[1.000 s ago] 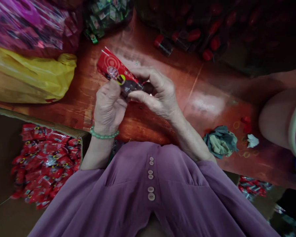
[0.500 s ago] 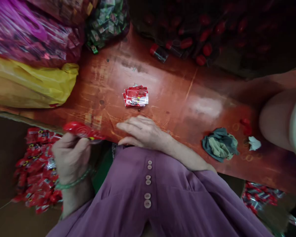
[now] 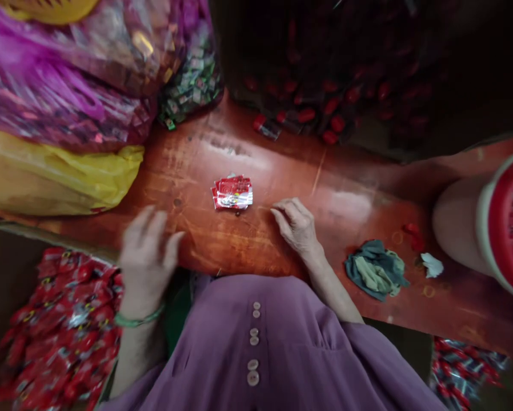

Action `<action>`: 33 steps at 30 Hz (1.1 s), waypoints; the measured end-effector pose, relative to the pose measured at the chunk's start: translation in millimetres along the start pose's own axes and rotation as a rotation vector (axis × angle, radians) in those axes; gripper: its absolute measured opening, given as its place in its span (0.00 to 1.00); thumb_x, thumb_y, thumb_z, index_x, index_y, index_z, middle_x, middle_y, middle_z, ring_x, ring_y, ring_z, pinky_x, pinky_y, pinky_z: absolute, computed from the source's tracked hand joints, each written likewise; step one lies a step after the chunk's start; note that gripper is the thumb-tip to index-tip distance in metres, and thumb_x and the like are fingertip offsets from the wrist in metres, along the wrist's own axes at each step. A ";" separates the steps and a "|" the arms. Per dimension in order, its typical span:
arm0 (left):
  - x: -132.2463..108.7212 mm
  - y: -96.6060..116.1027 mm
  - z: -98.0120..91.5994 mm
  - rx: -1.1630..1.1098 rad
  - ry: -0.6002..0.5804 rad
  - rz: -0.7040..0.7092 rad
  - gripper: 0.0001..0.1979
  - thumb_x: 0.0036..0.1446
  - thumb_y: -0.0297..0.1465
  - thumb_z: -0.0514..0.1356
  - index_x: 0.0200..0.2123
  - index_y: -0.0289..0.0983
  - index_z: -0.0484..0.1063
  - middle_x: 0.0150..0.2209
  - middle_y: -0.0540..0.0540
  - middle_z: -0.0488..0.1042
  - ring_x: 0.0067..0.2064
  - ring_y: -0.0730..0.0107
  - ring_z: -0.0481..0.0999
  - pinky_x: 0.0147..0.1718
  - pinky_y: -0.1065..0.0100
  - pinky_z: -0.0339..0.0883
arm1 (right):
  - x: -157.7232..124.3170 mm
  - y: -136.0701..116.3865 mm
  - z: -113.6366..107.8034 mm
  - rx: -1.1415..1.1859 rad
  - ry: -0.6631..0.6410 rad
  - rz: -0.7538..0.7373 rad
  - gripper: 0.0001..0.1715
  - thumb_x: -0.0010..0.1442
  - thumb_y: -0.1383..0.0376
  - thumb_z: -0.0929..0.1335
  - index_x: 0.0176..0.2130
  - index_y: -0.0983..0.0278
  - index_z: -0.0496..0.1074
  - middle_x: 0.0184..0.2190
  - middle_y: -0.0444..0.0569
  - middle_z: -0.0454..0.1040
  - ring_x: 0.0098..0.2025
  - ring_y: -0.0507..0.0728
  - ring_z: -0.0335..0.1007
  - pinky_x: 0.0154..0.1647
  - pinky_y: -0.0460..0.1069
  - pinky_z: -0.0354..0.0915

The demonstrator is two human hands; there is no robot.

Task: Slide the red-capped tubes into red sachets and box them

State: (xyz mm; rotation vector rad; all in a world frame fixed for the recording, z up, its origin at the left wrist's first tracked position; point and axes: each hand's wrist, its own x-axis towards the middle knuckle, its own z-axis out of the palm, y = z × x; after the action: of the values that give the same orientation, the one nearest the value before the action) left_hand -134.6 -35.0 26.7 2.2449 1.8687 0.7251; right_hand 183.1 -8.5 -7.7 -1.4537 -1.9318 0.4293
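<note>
A small stack of red printed packets or cards [image 3: 233,193] lies on the reddish-brown table [image 3: 222,240]. To its left, my left hand [image 3: 147,251] is over the table's near edge, fingers spread and blurred by motion, holding nothing. It wears a green bangle. My right hand [image 3: 297,225] rests on the table to the right of the stack, its fingers loosely curled and nothing visible in them. Below my left hand, a box holds a heap of red wrapped packets [image 3: 68,325].
Filled purple bags [image 3: 111,114] and a yellow bag [image 3: 106,177] stand back left. Red-capped clear containers [image 3: 267,127] lie in shadow behind. On the right are a crumpled cloth [image 3: 376,268], a white tub with red lid [image 3: 488,222], and more red items below [image 3: 466,365].
My left hand has let go of the red packet, opened and moved up over the table edge. My right hand has shifted right. The camera view has tilted slightly up.
</note>
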 end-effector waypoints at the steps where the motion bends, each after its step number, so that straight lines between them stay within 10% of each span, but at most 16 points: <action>1: 14.7 11.4 20.0 -0.083 -0.016 0.142 0.28 0.61 0.32 0.63 0.64 0.46 0.63 0.65 0.39 0.67 0.64 0.46 0.70 0.60 0.44 0.69 | 6.2 3.7 -3.2 -0.015 0.016 0.004 0.09 0.68 0.66 0.65 0.38 0.63 0.75 0.33 0.51 0.76 0.36 0.57 0.73 0.39 0.53 0.72; 8: 70.5 36.2 92.0 -0.222 -0.101 0.577 0.24 0.64 0.20 0.55 0.62 0.35 0.65 0.60 0.31 0.71 0.63 0.52 0.71 0.60 0.49 0.72 | 80.9 60.0 -27.9 -0.196 0.111 0.145 0.09 0.66 0.65 0.64 0.39 0.63 0.75 0.38 0.54 0.77 0.42 0.60 0.74 0.46 0.57 0.71; 16: 79.3 29.9 89.5 -0.214 -0.048 0.498 0.17 0.61 0.19 0.55 0.49 0.38 0.76 0.48 0.38 0.78 0.51 0.56 0.77 0.50 0.54 0.76 | 155.1 74.6 -17.5 -0.512 -0.147 0.198 0.17 0.63 0.70 0.66 0.51 0.65 0.75 0.51 0.60 0.74 0.55 0.70 0.65 0.55 0.67 0.64; 25: 87.0 42.6 87.8 -0.238 -0.098 0.428 0.07 0.64 0.25 0.56 0.40 0.36 0.75 0.37 0.43 0.77 0.37 0.64 0.72 0.39 0.64 0.72 | 166.9 58.0 10.7 -0.473 -0.305 0.082 0.16 0.67 0.68 0.62 0.50 0.64 0.74 0.50 0.58 0.73 0.56 0.69 0.64 0.57 0.69 0.62; 33: 88.6 53.4 90.7 -0.137 -0.200 0.282 0.11 0.66 0.28 0.53 0.37 0.36 0.75 0.35 0.41 0.74 0.39 0.59 0.70 0.40 0.60 0.68 | 195.7 38.3 47.9 -0.279 -0.173 0.284 0.18 0.63 0.61 0.71 0.47 0.73 0.69 0.50 0.59 0.72 0.57 0.66 0.66 0.64 0.66 0.59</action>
State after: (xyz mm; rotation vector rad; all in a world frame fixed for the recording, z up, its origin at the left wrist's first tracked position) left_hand -36.9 55.8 -7.1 2.4162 1.3884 0.6161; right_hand 148.1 193.6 -4.3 -1.9416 -1.9849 0.4380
